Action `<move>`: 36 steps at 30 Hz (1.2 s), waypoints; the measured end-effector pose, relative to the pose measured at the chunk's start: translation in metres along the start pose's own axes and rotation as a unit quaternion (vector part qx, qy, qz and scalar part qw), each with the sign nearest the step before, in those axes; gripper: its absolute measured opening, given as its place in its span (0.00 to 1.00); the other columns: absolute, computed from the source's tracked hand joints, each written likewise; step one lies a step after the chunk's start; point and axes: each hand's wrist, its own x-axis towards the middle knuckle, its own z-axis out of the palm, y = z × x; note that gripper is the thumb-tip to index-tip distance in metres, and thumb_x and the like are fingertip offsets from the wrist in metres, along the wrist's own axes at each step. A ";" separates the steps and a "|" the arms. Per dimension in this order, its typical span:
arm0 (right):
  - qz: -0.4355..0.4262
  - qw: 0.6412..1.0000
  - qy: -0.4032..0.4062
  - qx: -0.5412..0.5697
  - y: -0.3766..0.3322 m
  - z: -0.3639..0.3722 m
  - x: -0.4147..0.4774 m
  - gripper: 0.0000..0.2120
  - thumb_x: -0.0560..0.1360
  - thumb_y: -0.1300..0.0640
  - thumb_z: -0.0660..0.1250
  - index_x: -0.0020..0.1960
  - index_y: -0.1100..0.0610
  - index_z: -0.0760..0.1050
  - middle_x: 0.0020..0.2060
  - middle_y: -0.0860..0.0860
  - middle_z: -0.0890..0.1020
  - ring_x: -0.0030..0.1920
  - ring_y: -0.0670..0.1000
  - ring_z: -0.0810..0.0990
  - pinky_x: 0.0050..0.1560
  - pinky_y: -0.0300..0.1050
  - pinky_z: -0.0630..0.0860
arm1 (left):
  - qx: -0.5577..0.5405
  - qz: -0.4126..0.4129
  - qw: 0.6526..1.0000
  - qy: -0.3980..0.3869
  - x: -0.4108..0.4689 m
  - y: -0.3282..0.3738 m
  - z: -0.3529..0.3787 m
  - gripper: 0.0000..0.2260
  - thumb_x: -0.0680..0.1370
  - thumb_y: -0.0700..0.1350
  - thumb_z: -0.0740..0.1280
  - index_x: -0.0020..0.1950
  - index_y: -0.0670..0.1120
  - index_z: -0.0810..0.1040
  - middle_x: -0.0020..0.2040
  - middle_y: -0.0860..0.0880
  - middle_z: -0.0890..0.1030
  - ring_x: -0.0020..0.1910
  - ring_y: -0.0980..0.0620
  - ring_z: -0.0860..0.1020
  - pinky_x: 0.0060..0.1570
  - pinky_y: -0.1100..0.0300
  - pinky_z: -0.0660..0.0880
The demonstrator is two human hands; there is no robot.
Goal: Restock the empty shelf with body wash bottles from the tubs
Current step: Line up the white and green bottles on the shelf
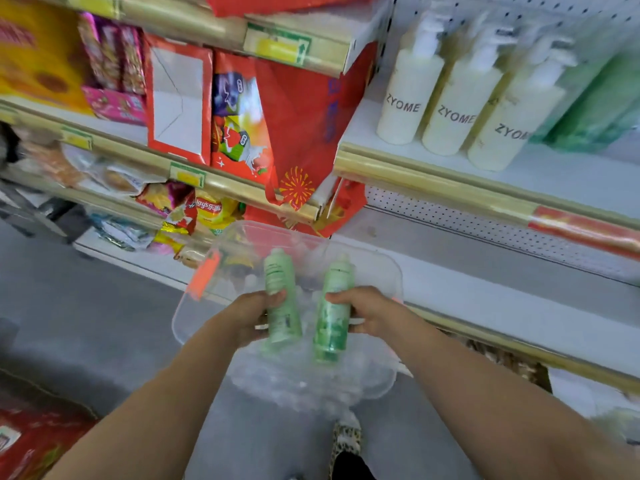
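Note:
Over a clear plastic tub (pixel 388 268) on the floor I hold two green body wash bottles. My left hand (pixel 247 315) grips the left green bottle (pixel 282 317) around its middle. My right hand (pixel 365 311) grips the right green bottle (pixel 332 327) the same way. Both bottles point their caps away from me. The white shelf (pixel 561 178) at the upper right carries three cream ZYOME pump bottles (pixel 453 105) and several green bottles (pixel 595 105). Below it a lower white shelf (pixel 502 299) lies bare.
Snack bags, red gift bags (pixel 298 123) and boxes fill the shelves to the left. The tub bottom shows crumpled clear wrap. A red package (pixel 31 441) lies on the grey floor at the lower left. My leopard-print shoe (pixel 346 441) is below the tub.

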 end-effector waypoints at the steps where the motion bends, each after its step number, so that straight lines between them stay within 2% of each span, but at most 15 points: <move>1: -0.017 1.000 0.004 0.006 -0.003 -0.002 -0.010 0.19 0.70 0.57 0.78 0.58 0.60 0.79 0.49 0.55 0.86 0.49 0.53 0.84 0.46 0.48 0.80 | -0.008 0.018 1.000 -0.011 -0.009 0.002 0.005 0.09 0.79 0.46 0.69 0.56 0.44 0.78 0.50 0.44 0.82 0.49 0.47 0.80 0.45 0.53 0.78; 3: -0.049 0.998 0.016 0.022 -0.010 -0.008 -0.032 0.18 0.70 0.58 0.77 0.58 0.60 0.80 0.48 0.55 0.86 0.49 0.53 0.84 0.49 0.49 0.81 | -0.025 0.049 0.998 -0.024 -0.023 0.005 0.014 0.11 0.78 0.47 0.69 0.57 0.43 0.78 0.52 0.43 0.81 0.50 0.45 0.80 0.46 0.52 0.78; 6: -0.097 0.994 0.031 0.043 -0.020 -0.020 -0.065 0.15 0.71 0.58 0.76 0.56 0.59 0.80 0.44 0.54 0.86 0.45 0.51 0.85 0.43 0.46 0.80 | -0.069 0.083 0.993 -0.050 -0.047 0.012 0.029 0.14 0.79 0.47 0.67 0.61 0.42 0.76 0.55 0.41 0.80 0.52 0.43 0.80 0.48 0.49 0.78; 8: -0.125 0.990 0.042 0.051 -0.027 -0.028 -0.086 0.15 0.71 0.58 0.76 0.56 0.57 0.80 0.47 0.53 0.86 0.47 0.51 0.85 0.42 0.46 0.79 | -0.111 0.101 0.985 -0.082 -0.061 0.018 0.040 0.17 0.79 0.46 0.66 0.65 0.40 0.75 0.58 0.39 0.79 0.55 0.41 0.79 0.52 0.46 0.78; 10: -0.154 0.985 0.054 0.062 -0.036 -0.038 -0.107 0.15 0.71 0.58 0.76 0.55 0.57 0.80 0.49 0.54 0.86 0.49 0.52 0.84 0.43 0.47 0.79 | -0.164 0.103 0.974 -0.120 -0.075 0.026 0.053 0.21 0.78 0.48 0.65 0.68 0.39 0.73 0.59 0.39 0.79 0.58 0.40 0.78 0.60 0.43 0.74; 12: -0.186 0.978 0.060 0.076 -0.045 -0.047 -0.127 0.14 0.71 0.58 0.76 0.55 0.58 0.80 0.49 0.54 0.85 0.50 0.52 0.84 0.47 0.49 0.79 | -0.194 0.112 0.960 -0.166 -0.092 0.038 0.069 0.22 0.78 0.52 0.66 0.67 0.40 0.74 0.56 0.39 0.80 0.56 0.41 0.78 0.60 0.44 0.74; 15: -0.235 0.965 0.065 0.093 -0.060 -0.062 -0.157 0.12 0.71 0.57 0.76 0.53 0.57 0.80 0.46 0.53 0.85 0.49 0.52 0.83 0.49 0.50 0.78 | -0.179 0.137 0.952 -0.208 -0.113 0.053 0.094 0.26 0.73 0.56 0.69 0.65 0.42 0.75 0.53 0.42 0.81 0.50 0.46 0.81 0.49 0.50 0.79; 18: -0.271 0.953 0.080 0.108 -0.071 -0.077 -0.184 0.13 0.72 0.57 0.75 0.55 0.58 0.79 0.45 0.52 0.85 0.47 0.51 0.83 0.46 0.48 0.77 | -0.145 0.153 0.954 -0.215 -0.126 0.063 0.115 0.28 0.68 0.54 0.72 0.64 0.41 0.76 0.49 0.42 0.82 0.41 0.48 0.83 0.39 0.54 0.82; 24: -0.319 0.930 0.114 0.142 -0.084 -0.114 -0.219 0.16 0.71 0.57 0.75 0.57 0.59 0.79 0.45 0.53 0.84 0.47 0.52 0.83 0.48 0.49 0.78 | -0.069 0.219 0.942 -0.243 -0.137 0.083 0.158 0.20 0.69 0.52 0.73 0.57 0.45 0.78 0.46 0.42 0.81 0.43 0.46 0.81 0.49 0.49 0.79; 26: -0.330 0.923 0.128 0.151 -0.087 -0.128 -0.225 0.16 0.71 0.57 0.76 0.57 0.60 0.79 0.45 0.53 0.84 0.47 0.53 0.83 0.50 0.50 0.79 | -0.049 0.246 0.936 -0.246 -0.139 0.087 0.172 0.19 0.70 0.52 0.73 0.58 0.46 0.78 0.50 0.40 0.82 0.46 0.45 0.81 0.48 0.49 0.80; 28: -0.339 0.917 0.140 0.154 -0.090 -0.144 -0.231 0.17 0.71 0.57 0.76 0.57 0.60 0.79 0.45 0.54 0.84 0.46 0.54 0.83 0.50 0.50 0.80 | -0.033 0.260 0.934 -0.244 -0.138 0.092 0.187 0.23 0.70 0.52 0.75 0.63 0.44 0.78 0.57 0.36 0.81 0.50 0.45 0.82 0.45 0.50 0.80; 31: -0.348 0.912 0.149 0.158 -0.095 -0.172 -0.237 0.18 0.70 0.56 0.76 0.58 0.60 0.78 0.45 0.54 0.84 0.47 0.55 0.83 0.50 0.52 0.80 | -0.045 0.259 0.935 -0.236 -0.135 0.098 0.212 0.25 0.70 0.51 0.74 0.64 0.43 0.78 0.61 0.38 0.81 0.54 0.45 0.82 0.48 0.49 0.79; 36: -0.370 0.898 0.170 0.165 -0.104 -0.226 -0.240 0.17 0.70 0.57 0.76 0.57 0.58 0.78 0.46 0.52 0.84 0.48 0.53 0.83 0.44 0.48 0.78 | -0.063 0.227 0.937 -0.258 -0.126 0.114 0.262 0.18 0.76 0.52 0.68 0.62 0.44 0.78 0.58 0.41 0.83 0.58 0.46 0.81 0.50 0.51 0.78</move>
